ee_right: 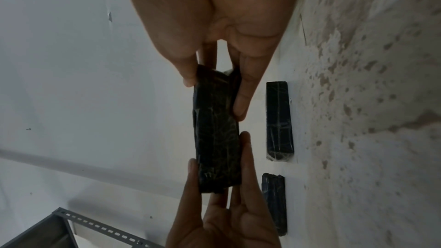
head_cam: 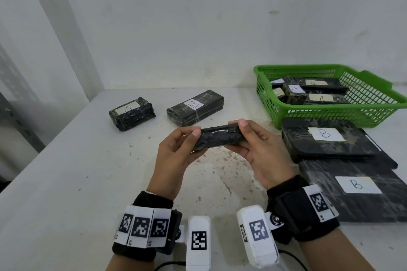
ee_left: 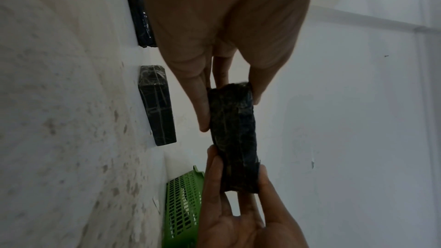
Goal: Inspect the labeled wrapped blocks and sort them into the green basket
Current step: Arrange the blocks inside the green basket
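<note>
- At far left, we see a grey slotted metal shelf frame (head_cam: 13,103) against a plain white wall (head_cam: 198,17), beside a white table (head_cam: 66,171) speckled with brown stains.
- Left of centre, two black film-wrapped blocks lie on the table: a ridged one labelled A (head_cam: 131,115) and a longer one labelled B (head_cam: 195,108).
- Centre, our left hand (head_cam: 174,156) and right hand (head_cam: 257,152) each pinch one end of a crinkled black wrapped block (head_cam: 217,137), held level above the table; its label is not visible.
- At right, a green plastic mesh basket (head_cam: 374,105) holds several labelled blocks; two flat black slabs labelled B (head_cam: 326,141) lie just in front.
</note>
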{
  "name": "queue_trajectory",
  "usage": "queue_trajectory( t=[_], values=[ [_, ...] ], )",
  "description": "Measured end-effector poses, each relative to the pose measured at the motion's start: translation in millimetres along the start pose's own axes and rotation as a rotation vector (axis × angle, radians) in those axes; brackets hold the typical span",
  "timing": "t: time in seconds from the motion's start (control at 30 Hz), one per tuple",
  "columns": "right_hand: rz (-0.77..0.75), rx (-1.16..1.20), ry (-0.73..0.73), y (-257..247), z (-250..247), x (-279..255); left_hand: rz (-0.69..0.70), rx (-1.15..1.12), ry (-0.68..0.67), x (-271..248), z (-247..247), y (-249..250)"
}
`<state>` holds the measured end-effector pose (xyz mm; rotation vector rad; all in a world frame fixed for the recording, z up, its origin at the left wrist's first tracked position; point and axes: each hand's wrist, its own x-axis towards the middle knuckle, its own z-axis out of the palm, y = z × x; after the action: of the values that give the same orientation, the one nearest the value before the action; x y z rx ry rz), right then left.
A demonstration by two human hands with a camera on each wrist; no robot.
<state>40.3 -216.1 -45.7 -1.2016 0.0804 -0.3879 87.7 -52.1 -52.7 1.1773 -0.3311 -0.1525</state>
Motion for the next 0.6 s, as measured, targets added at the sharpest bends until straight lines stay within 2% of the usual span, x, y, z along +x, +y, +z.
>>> queue_trajectory(
  t=[0.1,0.23,0.33,0.47,0.6],
  values=[
    [0.024,-0.008,-0.005,-0.5,2.4,-0.3,0.025,0.031,0.021,0.0,-0.9,-0.7],
    [-0.067,-0.034,0.049,0.2,4.6,-1.5,0.022,0.029,-0.005,-1.4,0.0,1.1],
    [-0.1,-0.06,0.09,-0.3,3.8,-1.5,-0.035,0.0,-0.05,-3.3,3.6,2.8],
    [-0.079,-0.064,0.112,2.7,4.4,-1.8,-0.064,0.04,-0.035,-3.7,7.0,1.4],
    [-0.033,-0.043,0.062,2.9,7.8,-2.8,-0.03,0.056,0.014,-2.5,5.2,-0.9]
  ],
)
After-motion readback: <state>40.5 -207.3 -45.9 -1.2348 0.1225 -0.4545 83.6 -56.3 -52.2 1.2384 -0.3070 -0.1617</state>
